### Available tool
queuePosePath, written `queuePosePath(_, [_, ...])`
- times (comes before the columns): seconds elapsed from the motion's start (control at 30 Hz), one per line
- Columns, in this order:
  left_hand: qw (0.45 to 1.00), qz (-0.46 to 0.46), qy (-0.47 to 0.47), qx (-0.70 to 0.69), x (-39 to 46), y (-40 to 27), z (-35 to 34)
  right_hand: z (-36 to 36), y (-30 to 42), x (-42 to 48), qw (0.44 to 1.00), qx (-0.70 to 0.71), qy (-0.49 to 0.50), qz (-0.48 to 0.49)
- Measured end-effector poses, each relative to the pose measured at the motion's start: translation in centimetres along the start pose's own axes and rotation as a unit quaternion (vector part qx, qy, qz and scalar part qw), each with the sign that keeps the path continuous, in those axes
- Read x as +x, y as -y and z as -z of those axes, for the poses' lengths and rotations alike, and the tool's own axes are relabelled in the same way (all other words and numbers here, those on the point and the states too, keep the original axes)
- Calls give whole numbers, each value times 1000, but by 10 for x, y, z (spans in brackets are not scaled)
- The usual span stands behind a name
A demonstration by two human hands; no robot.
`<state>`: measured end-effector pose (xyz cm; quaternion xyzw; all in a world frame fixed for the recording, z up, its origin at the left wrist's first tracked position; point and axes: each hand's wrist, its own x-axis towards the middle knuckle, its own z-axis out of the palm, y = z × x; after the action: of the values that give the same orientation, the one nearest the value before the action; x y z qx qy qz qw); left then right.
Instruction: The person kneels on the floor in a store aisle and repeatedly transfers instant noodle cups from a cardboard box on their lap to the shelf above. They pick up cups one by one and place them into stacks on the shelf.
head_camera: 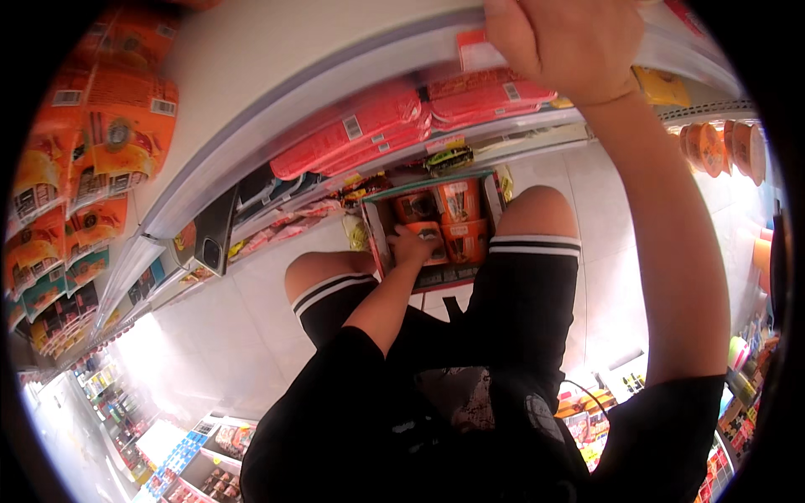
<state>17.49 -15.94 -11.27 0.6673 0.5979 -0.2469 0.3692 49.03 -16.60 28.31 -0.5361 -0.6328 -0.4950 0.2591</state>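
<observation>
Between my knees an open carton (372,248) stands on the tiled floor. Several orange tubs (465,240), apparently packaged food, sit inside it. My left hand (412,245) reaches into the carton and grips the near-left tub (433,234) at its left side, covering part of it. My right hand (569,47) is raised at the front edge of the shelf (390,31). Its fingertips run past the top of the view, so whether it holds anything is hidden. A red price card (473,50) hangs just left of that hand.
Red flat packs (365,129) lie on the shelf tier behind the carton, with small bagged goods (448,161) lower down. A dark smartphone (216,237) leans at the shelf edge. Orange pouches (126,119) hang at the left. Orange round tubs (703,149) line the right.
</observation>
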Motion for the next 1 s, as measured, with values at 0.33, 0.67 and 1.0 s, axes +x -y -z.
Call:
queuePosePath(0.33, [981,-179,-36,63,-35,-43,60,21,5,15,994,-1,93,-62])
queuePosePath(0.67, [848,-519,67,85,-229,-49,231,16,5,8,992,-17,78,-99])
queuePosePath(1.0, [588,-646,-343,346,-425,-100,367,21,6,6,992,-1,44,-116])
